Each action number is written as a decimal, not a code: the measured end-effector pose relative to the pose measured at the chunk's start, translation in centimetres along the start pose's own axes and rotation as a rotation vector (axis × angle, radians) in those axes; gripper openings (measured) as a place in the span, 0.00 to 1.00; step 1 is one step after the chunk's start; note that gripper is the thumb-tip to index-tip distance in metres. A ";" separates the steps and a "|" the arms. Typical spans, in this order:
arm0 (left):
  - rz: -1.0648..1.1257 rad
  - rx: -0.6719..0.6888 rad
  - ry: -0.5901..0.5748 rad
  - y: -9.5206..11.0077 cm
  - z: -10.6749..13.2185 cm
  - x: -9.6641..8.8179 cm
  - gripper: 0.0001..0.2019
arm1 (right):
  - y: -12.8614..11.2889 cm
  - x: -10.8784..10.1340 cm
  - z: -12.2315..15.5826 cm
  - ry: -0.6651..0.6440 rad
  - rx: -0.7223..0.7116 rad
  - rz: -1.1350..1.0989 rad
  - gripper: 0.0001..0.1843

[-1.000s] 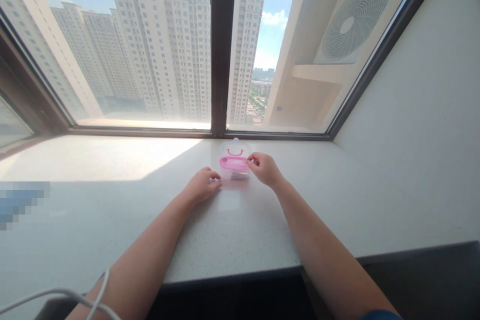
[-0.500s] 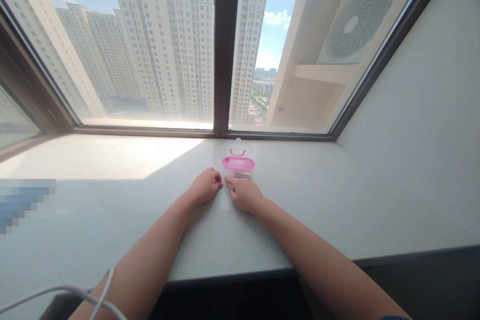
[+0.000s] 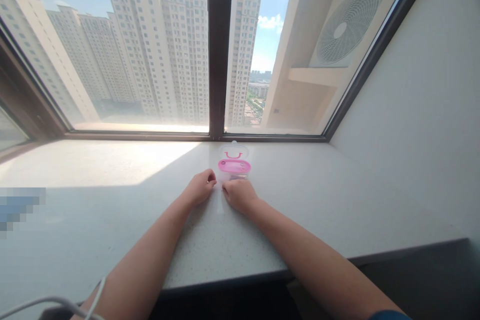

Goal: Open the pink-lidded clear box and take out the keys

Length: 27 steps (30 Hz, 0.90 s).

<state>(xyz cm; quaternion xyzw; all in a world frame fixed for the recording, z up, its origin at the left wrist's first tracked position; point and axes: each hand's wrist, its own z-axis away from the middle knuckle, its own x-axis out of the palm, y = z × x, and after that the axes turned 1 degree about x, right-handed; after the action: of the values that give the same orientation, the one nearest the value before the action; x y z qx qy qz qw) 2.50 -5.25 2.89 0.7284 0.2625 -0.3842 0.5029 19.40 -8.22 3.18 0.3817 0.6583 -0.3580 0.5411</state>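
Resting near 1 pink-and-clear box [image 3: 234, 166] — left hand [image 3: 201, 187], right hand [image 3: 240, 194], fingers curled.

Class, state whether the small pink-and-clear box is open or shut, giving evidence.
Open: the clear lid sits behind the pink tray, leaving it uncovered.

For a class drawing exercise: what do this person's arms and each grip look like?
The left grip and right grip are ungloved human hands. Both forearms are uncovered, with no watch or bracelet visible. A blue sleeve edge shows at the right arm; a white cable crosses the left forearm.
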 end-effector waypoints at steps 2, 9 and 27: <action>0.011 0.002 0.004 0.0 0.0 0.0 0.04 | 0.2 0.0 0.2 0.013 -0.034 -0.021 0.12; 0.130 0.006 -0.057 0.2 0.1 -0.6 0.08 | 2.2 0.0 0.4 -0.095 -0.119 -0.599 0.06; 0.515 -0.068 -0.315 0.2 0.7 -1.3 0.11 | 5.4 -0.1 0.4 -0.475 -0.159 -1.191 0.06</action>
<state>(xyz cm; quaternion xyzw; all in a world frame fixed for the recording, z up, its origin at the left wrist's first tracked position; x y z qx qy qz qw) 1.69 -5.94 3.94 0.6852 0.0006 -0.3433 0.6424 24.40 -6.10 2.87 -0.1798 0.6444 -0.6216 0.4074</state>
